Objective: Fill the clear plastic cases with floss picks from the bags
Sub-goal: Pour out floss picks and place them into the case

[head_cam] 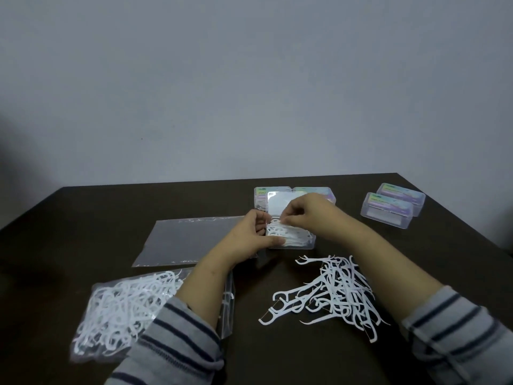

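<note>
An open clear plastic case [306,243] lies at the table's middle with white floss picks [288,236] inside, its lid [277,202] raised behind. My left hand [256,234] holds the case's left side, thumb on the picks. My right hand [305,213] hovers over the case and pinches picks at its fingertips. A loose pile of floss picks [333,293] lies near me on the right. A clear bag full of picks [122,307] lies at the front left, partly under my left sleeve.
An empty flat plastic bag [191,240] lies left of the case. Two closed filled cases [387,209] [402,194] stand at the back right. More cases [313,193] sit behind the open one. The dark table [83,218] ends at a grey wall.
</note>
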